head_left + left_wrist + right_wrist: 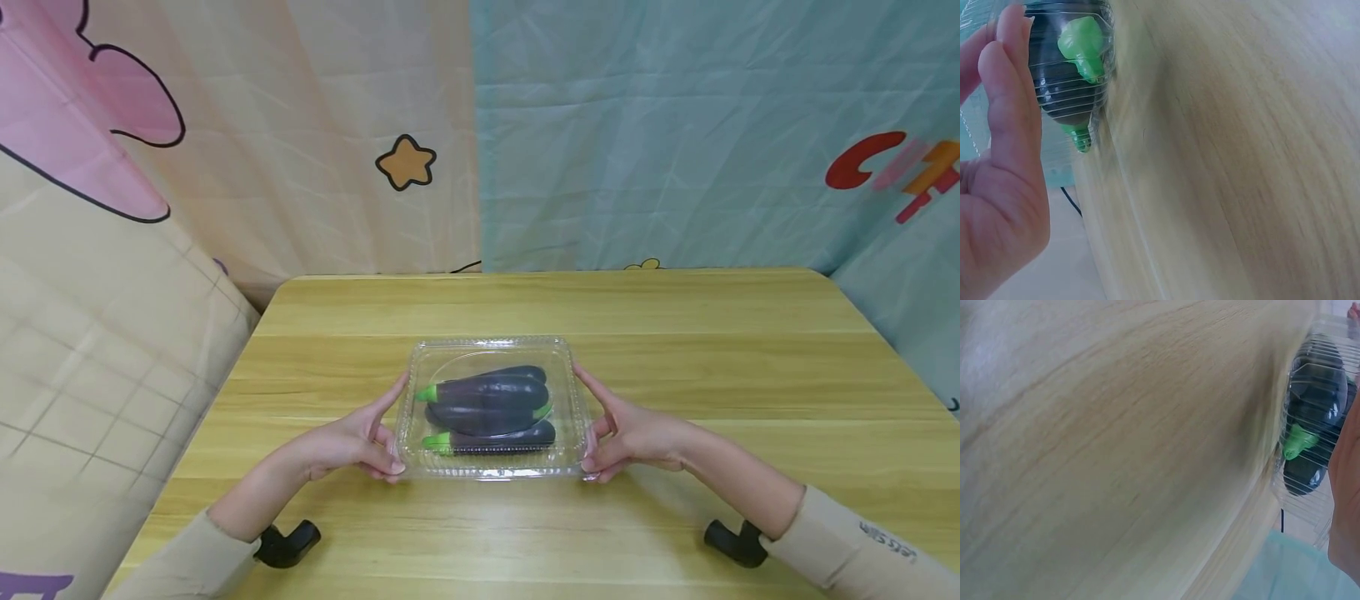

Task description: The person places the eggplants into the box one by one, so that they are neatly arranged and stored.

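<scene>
A clear plastic clamshell box (491,350) stands at the middle of the table with its lid over several eggplants (487,390). Dark purple with green stems, the eggplants lie crosswise inside. My left hand (360,437) grips the box's left edge, thumb at the near corner and index finger stretched along the side. On the opposite edge, my right hand (633,433) holds it in a mirrored way. Green stem ends (1082,47) show through the ribbed wall in the left wrist view. Whether the box touches the table or is slightly raised, I cannot tell.
The wooden table (675,333) reaches back to a printed curtain (675,125). Black curved fittings, one beside the left sleeve (288,543) and another beside the right sleeve (735,543), show near the front. A second curtain with a grid print (90,392) hangs at the left.
</scene>
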A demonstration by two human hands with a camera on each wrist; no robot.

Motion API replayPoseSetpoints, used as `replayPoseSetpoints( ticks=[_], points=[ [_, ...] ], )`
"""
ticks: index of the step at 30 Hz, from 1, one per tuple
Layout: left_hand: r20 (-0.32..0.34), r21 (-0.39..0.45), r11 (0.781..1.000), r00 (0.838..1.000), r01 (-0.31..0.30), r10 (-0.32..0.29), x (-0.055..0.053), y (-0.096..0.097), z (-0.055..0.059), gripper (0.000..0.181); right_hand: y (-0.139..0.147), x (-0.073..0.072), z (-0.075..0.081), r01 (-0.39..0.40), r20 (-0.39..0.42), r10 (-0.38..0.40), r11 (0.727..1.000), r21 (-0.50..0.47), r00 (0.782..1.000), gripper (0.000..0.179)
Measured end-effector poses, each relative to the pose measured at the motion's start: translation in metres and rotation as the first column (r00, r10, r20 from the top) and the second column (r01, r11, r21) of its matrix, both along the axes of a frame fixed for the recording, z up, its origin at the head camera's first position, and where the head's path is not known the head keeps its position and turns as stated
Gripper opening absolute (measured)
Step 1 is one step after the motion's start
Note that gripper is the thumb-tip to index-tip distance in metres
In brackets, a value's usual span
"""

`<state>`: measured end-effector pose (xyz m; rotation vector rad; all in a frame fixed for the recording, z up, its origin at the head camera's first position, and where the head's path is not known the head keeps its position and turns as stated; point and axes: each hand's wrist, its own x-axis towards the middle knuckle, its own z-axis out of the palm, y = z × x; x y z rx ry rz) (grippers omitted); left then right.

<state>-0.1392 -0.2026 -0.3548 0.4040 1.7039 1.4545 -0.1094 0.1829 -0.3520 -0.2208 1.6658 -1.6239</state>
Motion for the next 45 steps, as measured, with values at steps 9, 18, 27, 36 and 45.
replayPoseSetpoints(
  ticks=[9,18,27,36,45],
  points=[
    [-0.006,0.015,1.0,1.0,0.024,-0.024,-0.0018,-0.0005,-0.0001,0.115,0.0001,0.0023,-0.0016,-0.006,-0.012,0.005,0.999,-0.048,1.0,0.12],
    [-0.007,0.028,0.999,0.999,0.037,-0.036,-0.0025,-0.0015,-0.0021,0.115,0.0,0.0019,-0.0064,-0.001,0.004,0.001,0.999,-0.053,1.0,0.121],
    [-0.004,0.026,0.999,0.999,0.036,-0.036,-0.0032,-0.0018,-0.0025,0.115,-0.0016,0.0024,-0.0053,0.002,-0.004,-0.002,0.998,-0.058,1.0,0.121],
    [-0.005,0.029,0.999,0.999,0.033,-0.033,-0.003,-0.0014,-0.0033,0.116,-0.0032,0.0017,-0.0048,0.015,-0.002,-0.015,0.999,-0.032,1.0,0.122],
    [0.001,0.028,0.999,0.999,0.032,-0.033,-0.0034,-0.0008,-0.0038,0.116,-0.003,0.0019,-0.007,0.025,-0.006,-0.025,0.999,-0.029,1.0,0.123]
  ],
)
